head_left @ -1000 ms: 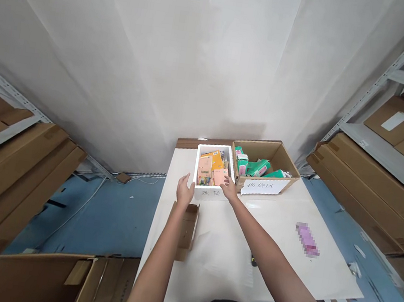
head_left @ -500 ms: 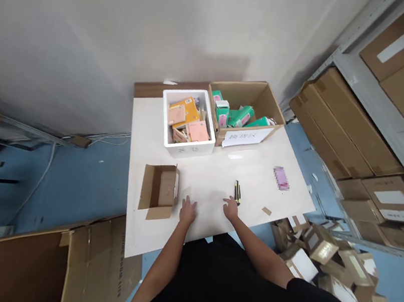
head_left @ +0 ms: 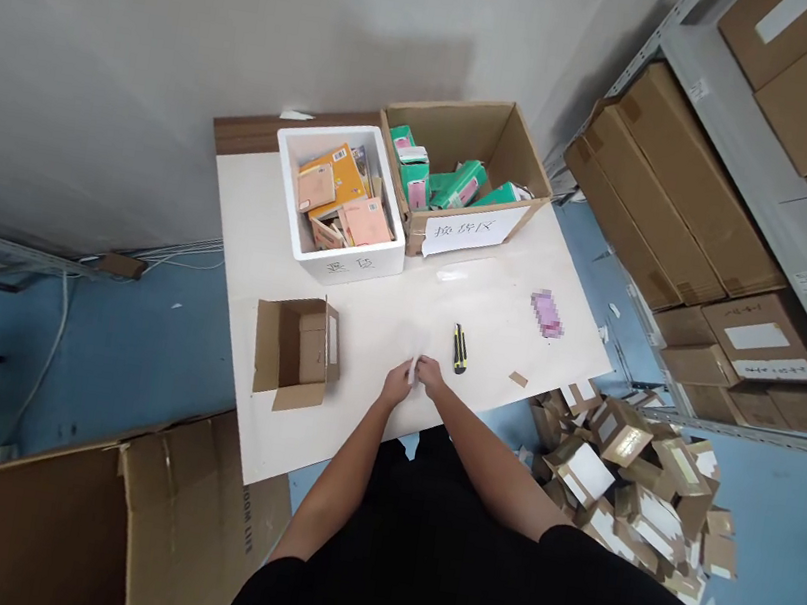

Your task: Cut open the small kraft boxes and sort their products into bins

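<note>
A small white slip of paper (head_left: 413,369) stands between my two hands, held over the white tabletop near its front edge. My left hand (head_left: 398,383) is closed on its left side, and my right hand (head_left: 428,375) pinches it from the right. Just right of my right hand lies a black and yellow box cutter (head_left: 459,348). To the left, an open cardboard box (head_left: 299,394) rests on the table with its flaps spread. What is printed on the slip is too small to read.
At the table's back stand a white foam box (head_left: 363,271) of booklets and a cardboard carton (head_left: 421,234) of green packets. A pixelated pink item (head_left: 547,314) and a cardboard scrap (head_left: 518,378) lie to the right. Empty boxes (head_left: 644,520) heap on the floor beside shelving (head_left: 774,156).
My hands have come together from apart and now hold the white slip between them. The view has shifted, so the table things appear higher and further left.
</note>
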`<state>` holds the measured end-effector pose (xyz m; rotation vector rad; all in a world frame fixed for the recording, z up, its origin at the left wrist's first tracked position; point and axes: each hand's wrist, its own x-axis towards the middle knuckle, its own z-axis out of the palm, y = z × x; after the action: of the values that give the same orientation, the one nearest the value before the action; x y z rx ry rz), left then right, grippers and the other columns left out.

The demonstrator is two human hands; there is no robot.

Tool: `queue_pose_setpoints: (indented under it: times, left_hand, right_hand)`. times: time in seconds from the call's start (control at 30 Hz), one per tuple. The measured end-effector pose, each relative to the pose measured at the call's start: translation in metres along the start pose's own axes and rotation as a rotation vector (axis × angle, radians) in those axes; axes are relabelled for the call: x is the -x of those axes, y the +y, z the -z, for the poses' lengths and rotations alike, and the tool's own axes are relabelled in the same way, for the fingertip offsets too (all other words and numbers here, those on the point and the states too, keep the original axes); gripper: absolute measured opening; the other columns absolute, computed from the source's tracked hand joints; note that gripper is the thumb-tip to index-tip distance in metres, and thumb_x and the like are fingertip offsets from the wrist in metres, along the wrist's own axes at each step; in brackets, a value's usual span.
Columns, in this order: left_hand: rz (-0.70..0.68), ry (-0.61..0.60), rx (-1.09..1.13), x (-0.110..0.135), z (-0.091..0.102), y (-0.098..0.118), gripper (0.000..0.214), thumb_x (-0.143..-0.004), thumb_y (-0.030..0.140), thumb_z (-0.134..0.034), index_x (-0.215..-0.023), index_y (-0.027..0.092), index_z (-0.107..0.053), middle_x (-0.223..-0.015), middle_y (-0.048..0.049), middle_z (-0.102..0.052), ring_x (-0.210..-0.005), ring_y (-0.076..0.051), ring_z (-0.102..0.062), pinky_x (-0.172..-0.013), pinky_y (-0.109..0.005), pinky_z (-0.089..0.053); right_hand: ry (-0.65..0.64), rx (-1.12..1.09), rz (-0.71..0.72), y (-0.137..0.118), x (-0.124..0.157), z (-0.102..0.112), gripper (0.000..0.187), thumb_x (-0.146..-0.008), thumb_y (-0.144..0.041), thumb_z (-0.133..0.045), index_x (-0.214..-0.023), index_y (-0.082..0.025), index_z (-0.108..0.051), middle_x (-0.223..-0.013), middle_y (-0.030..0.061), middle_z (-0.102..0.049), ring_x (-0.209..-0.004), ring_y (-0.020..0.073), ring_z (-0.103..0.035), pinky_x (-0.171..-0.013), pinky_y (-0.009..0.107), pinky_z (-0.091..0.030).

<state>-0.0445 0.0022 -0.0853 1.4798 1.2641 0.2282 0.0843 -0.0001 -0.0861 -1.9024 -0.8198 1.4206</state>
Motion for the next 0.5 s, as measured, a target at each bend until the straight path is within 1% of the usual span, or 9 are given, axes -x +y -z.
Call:
queue_pose_setpoints:
  times: [0.07,0.13,0.2,0.23,0.27,0.33,0.37,0.43,0.5]
  left_hand:
    - [-0.097,0.100,0.141,0.015,0.006,0.011,0.061,-0.094,0.019,-0.047,-0.154,0.019,-0.055,-0.150,-0.0095,-0.065,-0.139,-0.024,-0.060,-0.117,-0.042,-0.049]
    - [-0.185,0.200,0.249,0.035,0.025,0.019,0.070,-0.094,0.019,-0.047,-0.164,0.020,-0.040,-0.160,-0.0109,-0.055,-0.138,-0.023,-0.062,-0.114,-0.038,-0.052]
    - [-0.256,0.309,0.222,0.059,0.057,0.022,0.080,-0.095,0.019,-0.048,-0.171,0.025,-0.022,-0.170,-0.0121,-0.040,-0.130,-0.022,-0.067,-0.107,-0.038,-0.057]
    - [-0.287,0.383,0.157,0.071,0.078,0.020,0.082,-0.095,0.019,-0.048,-0.171,0.027,-0.018,-0.173,-0.0122,-0.034,-0.127,-0.022,-0.068,-0.105,-0.039,-0.058]
    - [-0.310,0.466,0.064,0.083,0.101,0.015,0.080,-0.096,0.019,-0.048,-0.171,0.028,-0.020,-0.174,-0.0119,-0.031,-0.128,-0.023,-0.067,-0.107,-0.042,-0.057]
    - [-0.307,0.609,-0.181,0.106,0.150,-0.001,0.072,-0.095,0.019,-0.052,-0.165,0.025,-0.039,-0.169,-0.0104,-0.042,-0.144,-0.028,-0.054,-0.120,-0.047,-0.047]
    - [-0.272,0.646,-0.305,0.116,0.173,-0.011,0.066,-0.093,0.019,-0.056,-0.159,0.025,-0.050,-0.165,-0.0101,-0.048,-0.151,-0.031,-0.045,-0.125,-0.050,-0.041]
    - [-0.185,0.609,-0.510,0.130,0.211,-0.035,0.059,-0.090,0.023,-0.064,-0.149,0.023,-0.061,-0.166,-0.0123,-0.046,-0.161,-0.037,-0.027,-0.127,-0.055,-0.036]
    - [-0.092,0.492,-0.624,0.140,0.233,-0.059,0.070,-0.082,0.030,-0.076,-0.150,0.022,-0.060,-0.172,-0.0136,-0.035,-0.164,-0.041,-0.014,-0.126,-0.056,-0.036]
  right_hand:
    - [-0.059,-0.114,-0.031,-0.013,0.005,0.005,0.031,-0.077,-0.039,-0.067,-0.096,-0.016,-0.075,-0.084,0.0063,-0.078,-0.085,0.0231,-0.073,-0.080,0.034,-0.059]
    - [-0.093,-0.308,-0.084,-0.031,0.013,0.009,0.031,-0.065,-0.033,-0.078,-0.090,-0.016,-0.073,-0.078,0.0048,-0.076,-0.078,0.0208,-0.072,-0.075,0.031,-0.057]
    - [-0.071,-0.450,-0.117,-0.053,0.021,0.008,0.036,-0.054,-0.027,-0.085,-0.086,-0.017,-0.072,-0.076,0.0037,-0.075,-0.074,0.0201,-0.070,-0.072,0.031,-0.055]
    - [-0.048,-0.466,-0.112,-0.065,0.025,0.004,0.038,-0.051,-0.026,-0.087,-0.084,-0.017,-0.071,-0.075,0.0033,-0.075,-0.073,0.0199,-0.070,-0.071,0.031,-0.055]
    - [-0.027,-0.459,-0.093,-0.077,0.030,-0.003,0.040,-0.049,-0.026,-0.088,-0.084,-0.017,-0.072,-0.075,0.0033,-0.075,-0.073,0.0196,-0.069,-0.071,0.031,-0.054]
    - [-0.007,-0.425,-0.020,-0.103,0.039,-0.026,0.041,-0.048,-0.028,-0.090,-0.084,-0.017,-0.073,-0.077,0.0036,-0.076,-0.074,0.0196,-0.069,-0.071,0.030,-0.052]
    - [-0.005,-0.415,0.033,-0.116,0.044,-0.043,0.041,-0.050,-0.030,-0.090,-0.085,-0.017,-0.073,-0.078,0.0037,-0.076,-0.075,0.0198,-0.069,-0.072,0.030,-0.052]
    - [0.000,-0.413,0.165,-0.138,0.054,-0.083,0.039,-0.057,-0.035,-0.088,-0.087,-0.018,-0.072,-0.081,0.0036,-0.076,-0.078,0.0202,-0.070,-0.074,0.031,-0.053]
    - [0.010,-0.376,0.307,-0.155,0.060,-0.129,0.033,-0.067,-0.040,-0.082,-0.091,-0.019,-0.071,-0.085,0.0030,-0.076,-0.080,0.0202,-0.069,-0.075,0.031,-0.054]
